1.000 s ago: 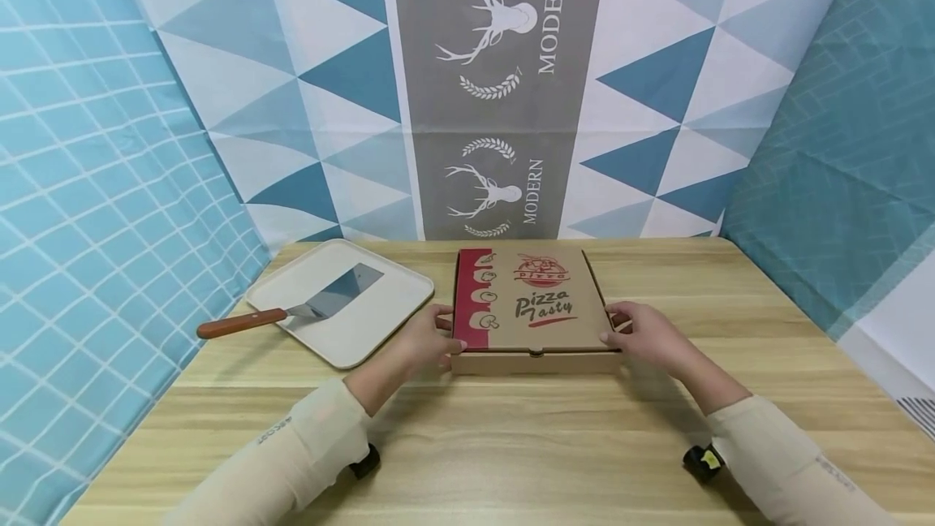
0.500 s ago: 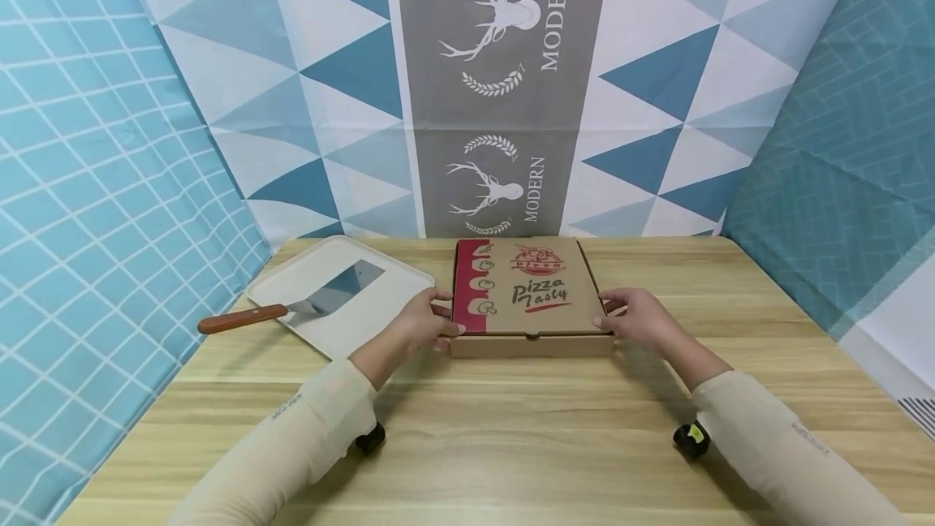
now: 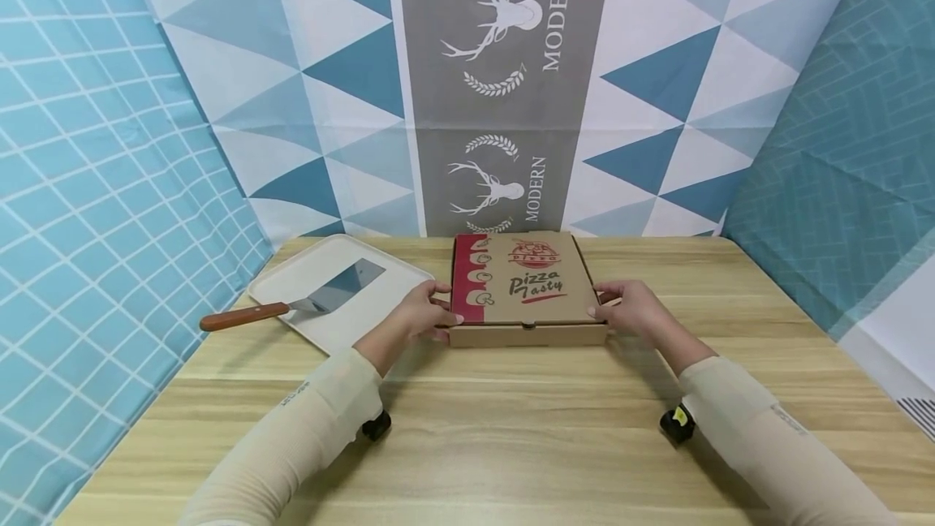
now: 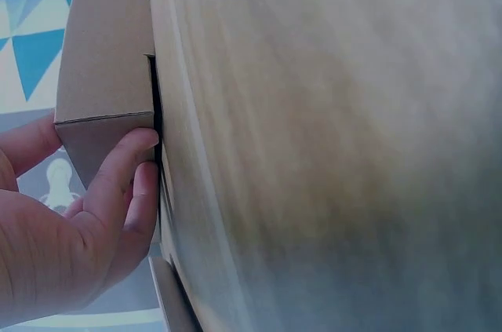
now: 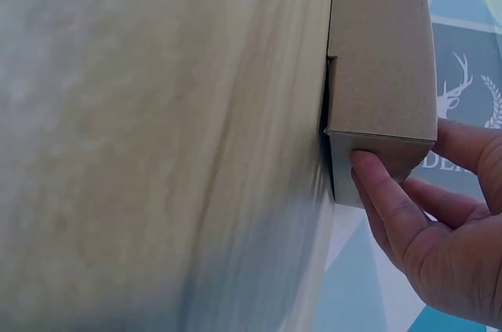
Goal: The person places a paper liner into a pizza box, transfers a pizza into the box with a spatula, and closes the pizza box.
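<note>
A closed cardboard pizza box (image 3: pixel 533 281), brown with a red strip on its left, lies flat at the back middle of the table. Gripping its near left corner, my left hand (image 3: pixel 422 311) has the thumb on the lid and the fingers against the side. At the near right corner my right hand (image 3: pixel 630 307) holds it the same way. Up close, the left wrist view shows the left fingers (image 4: pixel 118 183) pressed along the box's side wall near its bottom edge. In the right wrist view the right fingers (image 5: pixel 384 191) touch the opposite side.
Left of the box lies a cream tray (image 3: pixel 277 286), partly behind my left hand. Across it rests a spatula (image 3: pixel 343 284) with a wooden handle (image 3: pixel 244 317) jutting over the tray's left edge. Patterned cloth walls (image 3: pixel 351 104) stand behind and beside the wooden table (image 3: pixel 511 437).
The pizza box has slid away from me toward the back wall and slightly left, with both hands moving along with it. The tray and spatula stay in place.
</note>
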`<state>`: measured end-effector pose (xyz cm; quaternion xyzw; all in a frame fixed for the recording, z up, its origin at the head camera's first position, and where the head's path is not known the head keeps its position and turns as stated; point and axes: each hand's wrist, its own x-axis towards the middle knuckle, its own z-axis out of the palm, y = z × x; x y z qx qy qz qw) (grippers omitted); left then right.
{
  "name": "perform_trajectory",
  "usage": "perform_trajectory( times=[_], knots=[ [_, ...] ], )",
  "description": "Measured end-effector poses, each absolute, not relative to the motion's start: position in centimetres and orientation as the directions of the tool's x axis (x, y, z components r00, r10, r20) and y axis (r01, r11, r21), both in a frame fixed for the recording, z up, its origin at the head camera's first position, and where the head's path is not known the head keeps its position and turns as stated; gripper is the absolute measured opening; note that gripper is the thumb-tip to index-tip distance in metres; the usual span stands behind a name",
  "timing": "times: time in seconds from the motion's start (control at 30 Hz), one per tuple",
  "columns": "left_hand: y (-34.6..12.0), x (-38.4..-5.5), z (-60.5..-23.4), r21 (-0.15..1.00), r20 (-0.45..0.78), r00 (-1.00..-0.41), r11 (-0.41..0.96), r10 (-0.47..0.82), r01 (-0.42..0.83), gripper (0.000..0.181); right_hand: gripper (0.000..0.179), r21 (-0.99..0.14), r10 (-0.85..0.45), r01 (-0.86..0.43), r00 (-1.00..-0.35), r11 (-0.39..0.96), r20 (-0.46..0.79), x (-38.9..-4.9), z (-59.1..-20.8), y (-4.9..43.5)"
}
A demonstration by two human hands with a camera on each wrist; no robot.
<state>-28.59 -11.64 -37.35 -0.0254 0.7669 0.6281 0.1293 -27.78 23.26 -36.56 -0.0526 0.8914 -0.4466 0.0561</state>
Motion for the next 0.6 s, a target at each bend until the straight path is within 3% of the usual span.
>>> perform_trajectory(
  times=[0.17, 0.3, 0.47, 0.6],
  knots=[
    [-11.3, -28.5, -37.5, 0.951, -0.237, -0.964, 0.233, 0.123, -0.204, 0.063, 0.057, -0.784, -0.161, -0.068, -0.986, 0.617, -0.041, -27.7, -36.7, 23.4],
    [-11.1, -28.1, -37.4, 0.918, -0.193, -0.975, 0.37, 0.111, -0.14, 0.064, 0.052, -0.706, -0.185, -0.141, -0.983, 0.694, 0.015, -27.0, -36.5, 23.6],
    [-11.0, -27.5, -36.8, 0.768, -0.006, -0.989, 0.635, 0.145, 0.088, 0.051, 0.043, -0.559, -0.237, -0.276, -0.961, 0.782, 0.142, -26.0, -35.6, 23.4],
    [-10.9, -26.7, -36.1, 0.562, 0.191, -0.949, 0.765, 0.251, 0.315, 0.043, 0.048, -0.532, -0.28, -0.338, -0.941, 0.776, 0.191, -24.9, -34.9, 22.9]
  ],
)
